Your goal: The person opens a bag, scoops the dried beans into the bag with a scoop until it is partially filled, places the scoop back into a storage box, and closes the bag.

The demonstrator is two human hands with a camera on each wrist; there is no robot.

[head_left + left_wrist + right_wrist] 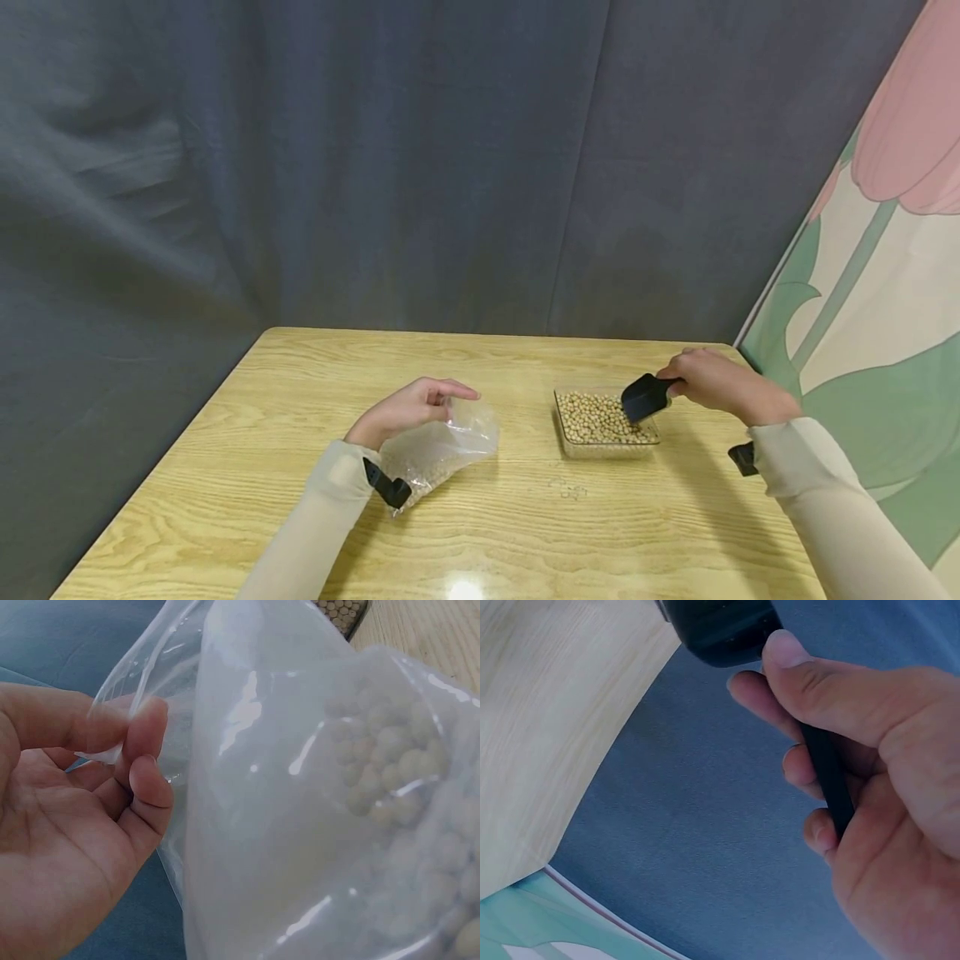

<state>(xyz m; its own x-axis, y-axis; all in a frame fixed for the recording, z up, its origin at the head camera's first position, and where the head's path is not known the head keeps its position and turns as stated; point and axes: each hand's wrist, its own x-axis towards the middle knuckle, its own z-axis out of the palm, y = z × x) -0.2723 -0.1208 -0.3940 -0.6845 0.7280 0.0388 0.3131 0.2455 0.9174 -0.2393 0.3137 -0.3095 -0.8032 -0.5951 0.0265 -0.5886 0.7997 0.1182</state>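
My left hand (411, 410) pinches the top edge of a clear plastic bag (457, 439) between thumb and fingers. In the left wrist view, pale round beans (397, 761) show through the bag's lower part. A black scoop (643, 398) is in my right hand (701, 382), with fingers and thumb wrapped round its handle (826, 776). The scoop's blade overlaps the right side of a clear rectangular container (606, 452) filled with yellowish beans (596, 417).
A wooden table (300, 433) bears the bag and the container. Behind it hangs a dark blue-grey curtain (420, 167). On the right is a panel painted with flowers and leaves (877, 333). Faint marks (567, 488) show on the tabletop in front of the container.
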